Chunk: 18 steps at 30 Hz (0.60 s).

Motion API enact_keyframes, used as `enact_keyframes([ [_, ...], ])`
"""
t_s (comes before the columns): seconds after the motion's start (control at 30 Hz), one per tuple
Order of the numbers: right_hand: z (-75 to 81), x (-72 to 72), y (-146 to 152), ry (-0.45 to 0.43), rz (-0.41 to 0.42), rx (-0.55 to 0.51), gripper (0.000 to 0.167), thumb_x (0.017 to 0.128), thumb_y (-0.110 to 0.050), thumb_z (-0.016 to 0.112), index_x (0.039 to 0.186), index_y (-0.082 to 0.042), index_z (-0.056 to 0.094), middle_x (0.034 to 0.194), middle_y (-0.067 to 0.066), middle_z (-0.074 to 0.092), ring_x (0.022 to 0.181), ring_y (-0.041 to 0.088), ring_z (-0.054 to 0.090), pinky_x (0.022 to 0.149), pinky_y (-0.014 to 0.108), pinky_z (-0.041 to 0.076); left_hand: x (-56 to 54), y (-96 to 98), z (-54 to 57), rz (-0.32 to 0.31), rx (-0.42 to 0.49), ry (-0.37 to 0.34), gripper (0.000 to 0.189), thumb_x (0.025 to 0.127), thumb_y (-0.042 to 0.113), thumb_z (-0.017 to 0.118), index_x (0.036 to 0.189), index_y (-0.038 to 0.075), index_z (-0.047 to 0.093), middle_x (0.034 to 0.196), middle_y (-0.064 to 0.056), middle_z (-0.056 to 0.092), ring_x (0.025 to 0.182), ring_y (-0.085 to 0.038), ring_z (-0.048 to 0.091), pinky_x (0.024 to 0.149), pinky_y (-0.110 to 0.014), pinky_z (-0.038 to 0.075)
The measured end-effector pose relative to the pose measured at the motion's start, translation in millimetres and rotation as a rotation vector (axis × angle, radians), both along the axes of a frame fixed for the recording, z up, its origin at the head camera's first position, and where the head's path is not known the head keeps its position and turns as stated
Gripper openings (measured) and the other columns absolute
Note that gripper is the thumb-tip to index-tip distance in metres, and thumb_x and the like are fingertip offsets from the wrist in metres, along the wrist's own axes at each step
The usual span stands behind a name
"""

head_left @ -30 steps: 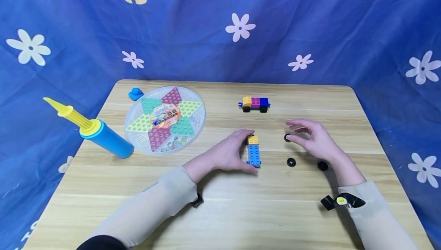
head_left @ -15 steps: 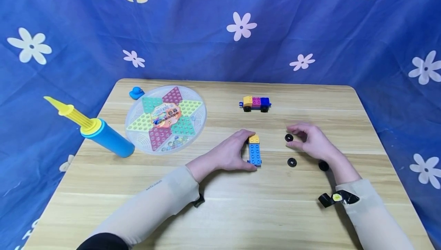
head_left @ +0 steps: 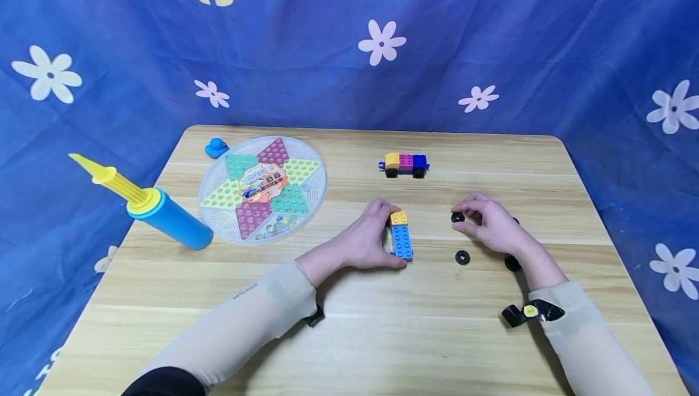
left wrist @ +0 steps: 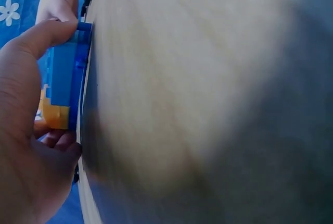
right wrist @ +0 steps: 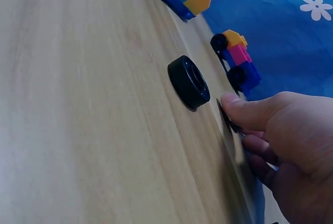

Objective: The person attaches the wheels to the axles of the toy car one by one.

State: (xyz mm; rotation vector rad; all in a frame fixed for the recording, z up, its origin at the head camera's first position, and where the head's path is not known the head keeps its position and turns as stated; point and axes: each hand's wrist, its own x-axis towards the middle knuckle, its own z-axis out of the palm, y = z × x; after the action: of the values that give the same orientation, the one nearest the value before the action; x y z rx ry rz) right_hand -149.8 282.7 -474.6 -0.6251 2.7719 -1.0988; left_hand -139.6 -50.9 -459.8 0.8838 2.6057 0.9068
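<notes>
Head view: I see the left grip (head_left: 366,241) holding the blue-and-yellow block car (head_left: 401,243) at its two ends, thumb near, fingers far. Its long axis runs near to far on the bench (head_left: 382,335), yellow end pointing away; the underside is hidden. To the right of that grip, the right grip (head_left: 488,223) pinches a black wheel (head_left: 457,218) between thumb and forefinger. A loose wheel (head_left: 462,257) lies just nearer than the right grip; a second wheel (head_left: 512,262) is partly covered by the wrist.

Left wrist view: I see the block car's yellow end pointing down the frame, between thumb and fingers; the left grip is cut off by the left edge.

Right wrist view: the loose wheel is plain beside the right grip's thumb. I make out the black wheel only as a thin dark sliver; the block car is cropped above.
</notes>
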Motion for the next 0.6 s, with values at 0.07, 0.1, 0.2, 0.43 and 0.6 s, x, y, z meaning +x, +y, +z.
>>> enact_keyframes([
  [0.07,1.2,1.3,0.0,0.016,0.002,-0.018,0.031,0.097,-0.015,0.081,0.124,-0.004,0.074,0.115,0.006,0.067,0.098,0.022,0.061,0.086,0.04,0.052,-0.5,-0.7,0.5,0.011,0.033,0.003,0.112,0.067,0.051,0.097,0.154,0.004,0.044,0.142,-0.007,0.043,0.124,-0.017,0.052,0.115,-0.032,0.041],
  [0.1,2.4,2.2,0.0,0.025,0.002,-0.028,0.03,0.097,-0.015,0.081,0.124,-0.004,0.074,0.114,0.006,0.068,0.099,0.022,0.062,0.087,0.041,0.053,-0.8,-1.2,1.0,0.017,0.051,0.007,0.112,0.067,0.05,0.098,0.153,0.004,0.043,0.145,-0.007,0.042,0.126,-0.018,0.052,0.116,-0.032,0.04],
  [0.2,7.8,5.0,-2.3,0.048,-0.003,-0.052,0.03,0.096,-0.015,0.081,0.124,-0.005,0.074,0.109,0.003,0.071,0.095,0.02,0.066,0.085,0.039,0.055,-1.0,-3.5,4.9,0.027,0.108,0.023,0.116,0.065,0.045,0.099,0.156,0.004,0.039,0.151,-0.007,0.041,0.131,-0.02,0.051,0.118,-0.034,0.038],
  [0.43,28.0,16.2,-14.4,0.072,0.009,-0.144,0.032,0.096,-0.01,0.081,0.126,-0.002,0.073,0.109,0.0,0.074,0.09,0.015,0.068,0.084,0.031,0.056,1.1,-6.4,18.9,-0.002,0.26,0.018,0.12,0.063,0.03,0.102,0.159,0.006,0.034,0.148,-0.007,0.049,0.131,-0.021,0.054,0.116,-0.036,0.042],
  [0.6,46.1,28.8,-28.8,0.094,0.031,-0.227,0.033,0.094,-0.001,0.08,0.126,-0.006,0.074,0.117,-0.001,0.074,0.091,0.015,0.069,0.089,0.029,0.054,1.7,-7.4,27.8,-0.072,0.347,0.046,0.117,0.064,0.029,0.103,0.159,0.007,0.038,0.162,-0.004,0.04,0.147,-0.02,0.042,0.119,-0.034,0.039],
])
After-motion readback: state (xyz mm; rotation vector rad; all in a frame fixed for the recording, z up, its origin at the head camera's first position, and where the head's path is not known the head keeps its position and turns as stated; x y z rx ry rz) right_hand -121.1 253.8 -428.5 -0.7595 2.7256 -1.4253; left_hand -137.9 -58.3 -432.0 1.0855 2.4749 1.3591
